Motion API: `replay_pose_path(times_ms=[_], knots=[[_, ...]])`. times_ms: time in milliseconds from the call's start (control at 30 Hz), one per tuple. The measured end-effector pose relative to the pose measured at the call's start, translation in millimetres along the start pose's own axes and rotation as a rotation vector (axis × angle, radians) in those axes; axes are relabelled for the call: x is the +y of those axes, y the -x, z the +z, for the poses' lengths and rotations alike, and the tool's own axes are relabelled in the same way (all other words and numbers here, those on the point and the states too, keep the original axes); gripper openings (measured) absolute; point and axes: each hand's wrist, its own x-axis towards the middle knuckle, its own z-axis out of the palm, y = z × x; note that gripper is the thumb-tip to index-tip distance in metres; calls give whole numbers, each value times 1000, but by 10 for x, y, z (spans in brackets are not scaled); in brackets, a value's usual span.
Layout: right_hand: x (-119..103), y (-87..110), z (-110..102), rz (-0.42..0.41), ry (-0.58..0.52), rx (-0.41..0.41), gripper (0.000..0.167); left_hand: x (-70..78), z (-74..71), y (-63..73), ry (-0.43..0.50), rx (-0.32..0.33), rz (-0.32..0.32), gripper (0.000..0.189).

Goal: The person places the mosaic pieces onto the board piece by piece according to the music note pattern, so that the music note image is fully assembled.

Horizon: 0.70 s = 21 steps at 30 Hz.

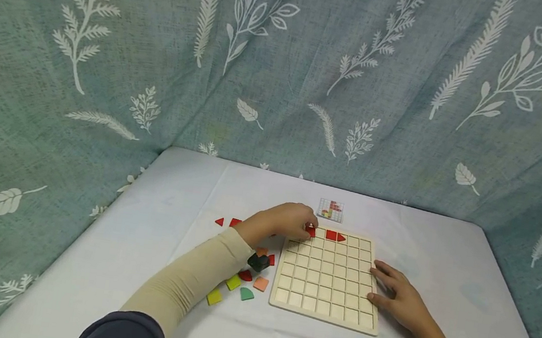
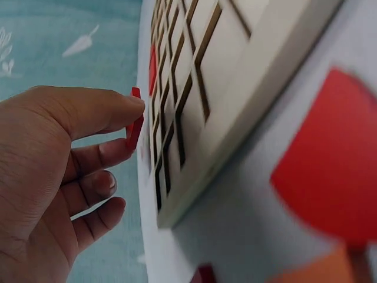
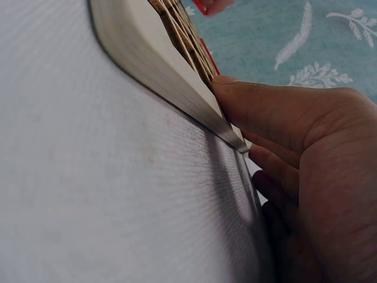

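Note:
My left hand [image 1: 291, 220] is over the far left corner of a wooden grid board [image 1: 323, 310]. It pinches a red tile [image 2: 135, 121] between thumb and index finger, held just above the board, with the other fingers loosely bent. On the board's far row lie a red square tile [image 1: 331, 235] and a red triangle tile [image 1: 341, 238], side by side. My right hand [image 1: 400, 299] rests at the board's right edge, its fingers spread; the thumb touches the rim, as the right wrist view shows.
Left of the board lie several loose tiles, among them a yellow tile [image 1: 214, 297], a green quarter-round tile [image 1: 246, 294] and an orange tile [image 1: 261, 284]. A small pattern card [image 1: 330, 210] lies behind the board. A patterned curtain [image 1: 283, 78] closes off the back.

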Motion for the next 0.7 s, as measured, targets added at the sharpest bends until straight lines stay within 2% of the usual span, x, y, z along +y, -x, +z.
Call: replay_pose_path(times_ms=[233, 467, 700], knots=[[-26, -5, -3, 5, -3, 0, 71, 214, 59, -127, -83, -27, 84, 26], [9, 32, 17, -6, -6, -3, 72, 402, 171, -250, -114, -55, 98, 12], [-27, 13, 2, -2, -6, -9, 72, 422, 170, -272, -155, -42, 83, 16]])
